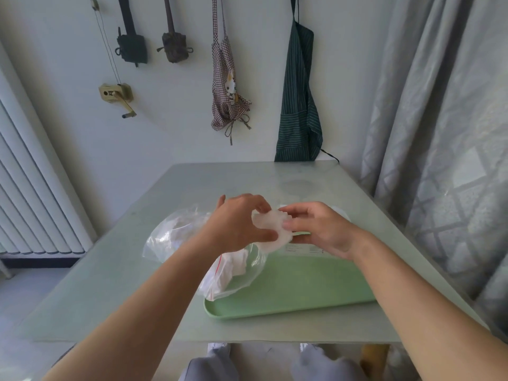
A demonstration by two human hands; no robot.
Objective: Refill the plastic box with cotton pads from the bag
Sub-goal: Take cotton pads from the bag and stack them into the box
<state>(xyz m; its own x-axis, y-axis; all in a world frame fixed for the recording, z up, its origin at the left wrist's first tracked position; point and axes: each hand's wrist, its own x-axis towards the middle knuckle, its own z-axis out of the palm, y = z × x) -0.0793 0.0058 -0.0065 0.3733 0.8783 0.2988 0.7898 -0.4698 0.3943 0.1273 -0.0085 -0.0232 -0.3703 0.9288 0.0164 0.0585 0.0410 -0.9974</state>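
A stack of white round cotton pads (270, 231) is held between both hands above the far end of the tray. My left hand (239, 224) grips its left side with thumb and fingers. My right hand (316, 229) pinches its right side. A clear zip bag (192, 243) with more white pads lies on the table under my left forearm, its open end with a red strip resting on the tray. The clear plastic box (302, 247) sits on the tray, mostly hidden behind my right hand and the pads.
A pale green tray (288, 292) lies near the table's front edge on the grey-green table (110, 270). Curtains (439, 133) hang at the right. Aprons (298, 92) and pouches hang on the back wall. A white radiator stands at the left.
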